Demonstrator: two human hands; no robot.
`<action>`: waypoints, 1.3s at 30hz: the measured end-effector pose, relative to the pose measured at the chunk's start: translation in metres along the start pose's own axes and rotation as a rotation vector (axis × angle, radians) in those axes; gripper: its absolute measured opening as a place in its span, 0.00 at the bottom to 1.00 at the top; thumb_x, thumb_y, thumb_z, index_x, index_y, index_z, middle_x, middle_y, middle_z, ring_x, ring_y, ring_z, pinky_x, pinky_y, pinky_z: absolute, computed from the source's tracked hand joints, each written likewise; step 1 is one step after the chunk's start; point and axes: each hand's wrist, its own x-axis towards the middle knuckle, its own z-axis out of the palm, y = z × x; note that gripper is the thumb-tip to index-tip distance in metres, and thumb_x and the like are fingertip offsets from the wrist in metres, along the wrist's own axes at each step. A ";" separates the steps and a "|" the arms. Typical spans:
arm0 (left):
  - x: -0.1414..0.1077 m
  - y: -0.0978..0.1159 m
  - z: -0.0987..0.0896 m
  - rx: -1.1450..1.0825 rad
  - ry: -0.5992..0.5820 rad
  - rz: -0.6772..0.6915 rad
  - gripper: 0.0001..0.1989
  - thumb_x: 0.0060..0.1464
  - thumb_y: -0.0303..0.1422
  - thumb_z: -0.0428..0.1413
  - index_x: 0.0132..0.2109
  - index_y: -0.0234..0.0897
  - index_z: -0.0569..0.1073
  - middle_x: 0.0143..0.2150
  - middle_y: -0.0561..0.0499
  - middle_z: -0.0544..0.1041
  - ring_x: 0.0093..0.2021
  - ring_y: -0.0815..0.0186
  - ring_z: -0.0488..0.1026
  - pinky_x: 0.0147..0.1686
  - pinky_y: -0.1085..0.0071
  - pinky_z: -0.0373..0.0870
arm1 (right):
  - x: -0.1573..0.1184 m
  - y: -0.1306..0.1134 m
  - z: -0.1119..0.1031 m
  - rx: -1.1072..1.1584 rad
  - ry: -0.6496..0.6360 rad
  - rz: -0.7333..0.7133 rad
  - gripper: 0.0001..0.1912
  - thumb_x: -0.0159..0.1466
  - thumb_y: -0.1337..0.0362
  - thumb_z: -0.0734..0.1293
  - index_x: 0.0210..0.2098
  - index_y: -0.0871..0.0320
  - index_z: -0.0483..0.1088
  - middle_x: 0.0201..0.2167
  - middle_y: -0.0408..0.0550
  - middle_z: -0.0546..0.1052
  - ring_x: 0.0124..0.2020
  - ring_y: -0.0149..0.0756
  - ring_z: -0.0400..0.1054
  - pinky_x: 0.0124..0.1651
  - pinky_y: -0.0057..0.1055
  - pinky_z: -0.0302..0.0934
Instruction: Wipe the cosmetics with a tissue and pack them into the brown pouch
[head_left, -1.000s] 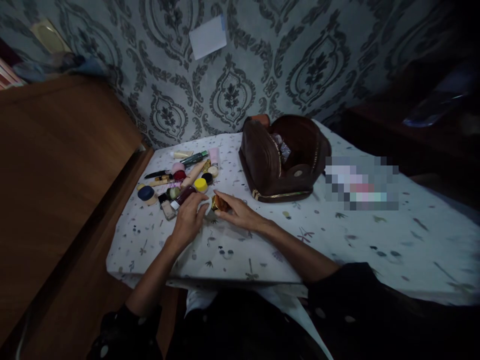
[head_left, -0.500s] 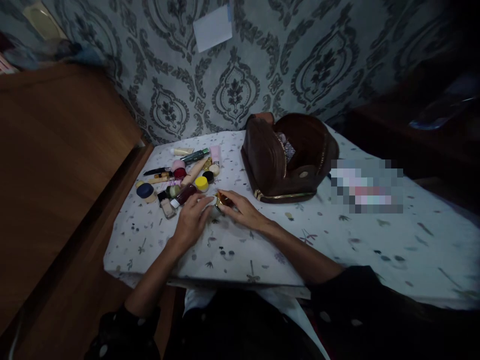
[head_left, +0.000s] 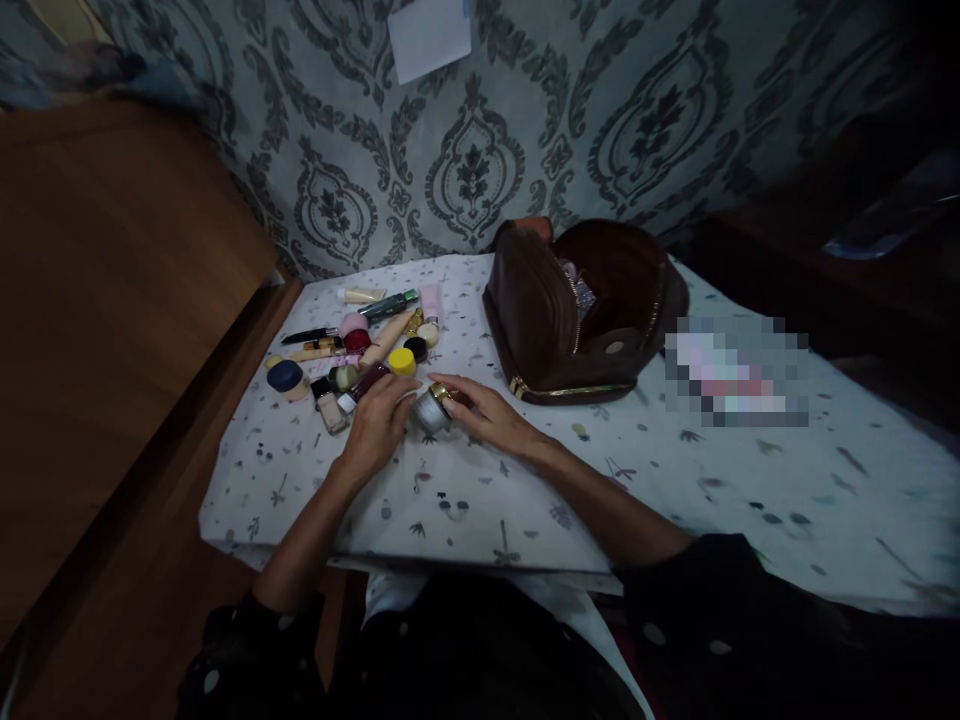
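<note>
Well inside table edge (head_left: 420, 560), right grip (head_left: 491, 418) closed on jar (head_left: 433, 411), left grip (head_left: 375, 425) half-open alongside

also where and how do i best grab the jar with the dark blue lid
Probably by the sides of its lid, left hand from above: the jar looks upright, its left side faces open cloth, and a bottle stands close on its right.

cosmetics (head_left: 357, 342) left of bag (head_left: 536, 325) | both on table (head_left: 480, 510) | wall (head_left: 555, 100) behind

Black dotted top (head_left: 480, 650) at bottom centre; loose black left sleeve (head_left: 255, 650) at lower left and right sleeve (head_left: 690, 600) at lower right, both with scattered pale dots.
</note>
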 end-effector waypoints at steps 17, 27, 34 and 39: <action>-0.003 0.000 -0.001 -0.027 -0.080 0.110 0.15 0.61 0.27 0.51 0.53 0.38 0.73 0.51 0.43 0.76 0.53 0.57 0.71 0.55 0.56 0.67 | 0.003 -0.001 0.008 -0.072 0.099 0.129 0.24 0.69 0.51 0.59 0.57 0.58 0.69 0.36 0.48 0.75 0.36 0.37 0.68 0.44 0.34 0.63; -0.003 -0.002 0.005 -0.153 -0.061 0.064 0.14 0.63 0.33 0.52 0.54 0.37 0.72 0.52 0.42 0.77 0.54 0.59 0.73 0.56 0.59 0.68 | 0.003 -0.001 0.006 -0.088 0.093 0.124 0.24 0.69 0.52 0.58 0.59 0.58 0.68 0.38 0.49 0.76 0.37 0.36 0.68 0.44 0.35 0.64; -0.002 -0.004 0.015 -0.227 0.030 0.016 0.13 0.66 0.34 0.49 0.50 0.38 0.74 0.51 0.45 0.79 0.54 0.60 0.74 0.56 0.62 0.69 | 0.000 0.001 -0.007 0.029 -0.034 0.026 0.29 0.66 0.54 0.63 0.64 0.55 0.61 0.51 0.54 0.70 0.40 0.37 0.67 0.45 0.37 0.66; 0.001 -0.011 0.017 -0.276 0.038 -0.021 0.13 0.65 0.35 0.49 0.50 0.36 0.75 0.50 0.44 0.79 0.53 0.60 0.75 0.55 0.62 0.69 | 0.000 0.002 -0.007 0.112 -0.042 0.075 0.29 0.66 0.55 0.64 0.64 0.56 0.61 0.50 0.52 0.72 0.35 0.32 0.66 0.40 0.32 0.65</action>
